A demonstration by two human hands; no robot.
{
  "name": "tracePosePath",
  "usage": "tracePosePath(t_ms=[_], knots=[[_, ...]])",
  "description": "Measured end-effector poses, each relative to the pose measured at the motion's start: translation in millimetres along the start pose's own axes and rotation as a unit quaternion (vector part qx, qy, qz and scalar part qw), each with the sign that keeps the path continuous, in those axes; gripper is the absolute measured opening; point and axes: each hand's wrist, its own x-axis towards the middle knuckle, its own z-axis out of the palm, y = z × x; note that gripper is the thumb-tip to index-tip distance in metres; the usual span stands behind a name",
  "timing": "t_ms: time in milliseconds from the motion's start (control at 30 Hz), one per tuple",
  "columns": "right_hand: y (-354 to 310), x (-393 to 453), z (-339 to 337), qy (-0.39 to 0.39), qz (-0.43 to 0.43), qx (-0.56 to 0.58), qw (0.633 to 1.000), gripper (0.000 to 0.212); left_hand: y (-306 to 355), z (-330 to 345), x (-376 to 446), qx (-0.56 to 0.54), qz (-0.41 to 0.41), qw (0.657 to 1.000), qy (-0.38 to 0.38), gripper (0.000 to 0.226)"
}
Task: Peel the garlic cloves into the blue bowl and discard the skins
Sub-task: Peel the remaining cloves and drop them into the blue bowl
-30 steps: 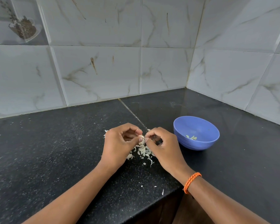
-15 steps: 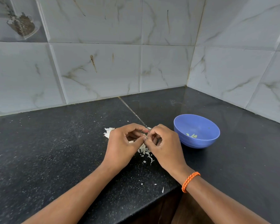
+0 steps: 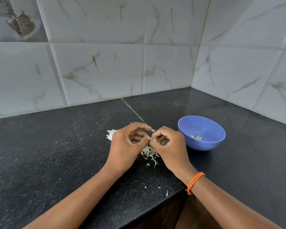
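While the clove is barely visible between the fingertips, entries run near to far.

Counter edge: black speckled stone counter (image 3: 56,162), polished; stray skin flecks lie near the front lip and could be brushed off it by a forearm.
Left hand (image 3: 129,144): fingers curled, thumb and forefinger pinched on the garlic clove (image 3: 149,138).
Right hand (image 3: 169,144): fingers likewise curled, pinching the same clove from the other side; the two hands touch at the tips. Orange braided wristband (image 3: 195,182).
Risk, grip: clove small and probably slick once bared; it could pop out onto the counter.
Skins (image 3: 149,152): thin, papery, pale curls heaped under the hands; light enough to scatter.
Blue bowl (image 3: 203,144): smooth plastic, round, just right of the right hand; a few pale peeled pieces inside. Loose skin could drop in.
Wall: glossy marbled tiles.
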Motion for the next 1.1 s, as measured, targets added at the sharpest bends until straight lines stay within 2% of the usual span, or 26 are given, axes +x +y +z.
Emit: tracePosePath(t_ms=[167, 300, 400, 533, 833, 1100], knots=[[-2, -1, 2, -0.007, 0.013, 0.034, 0.999, 0.017, -2, -3, 2, -0.061, -0.030, 0.998, -0.009, 0.029], [-4, 0, -1, -0.026, 0.065, 0.082, 0.994, 0.019, 2, -5, 1, -0.147, -0.075, 0.986, -0.007, 0.030], [-5, -1, -1, -0.029, 0.078, 0.087, 0.993, 0.019, 1, -7, 2, -0.157, -0.086, 0.984, 0.006, 0.030], [-3, -1, -3, -0.037, 0.082, 0.070, 0.993, 0.022, -3, -13, 4, -0.138, -0.091, 0.985, 0.042, 0.031], [0, -3, -4, -0.017, 0.059, 0.029, 0.998, 0.027, -5, -14, 6, -0.039, -0.069, 0.995, 0.057, 0.035], [-4, -2, 1, -0.018, -0.040, -0.100, 0.994, 0.005, -8, -10, 5, 0.015, -0.031, 0.998, 0.056, 0.036]])
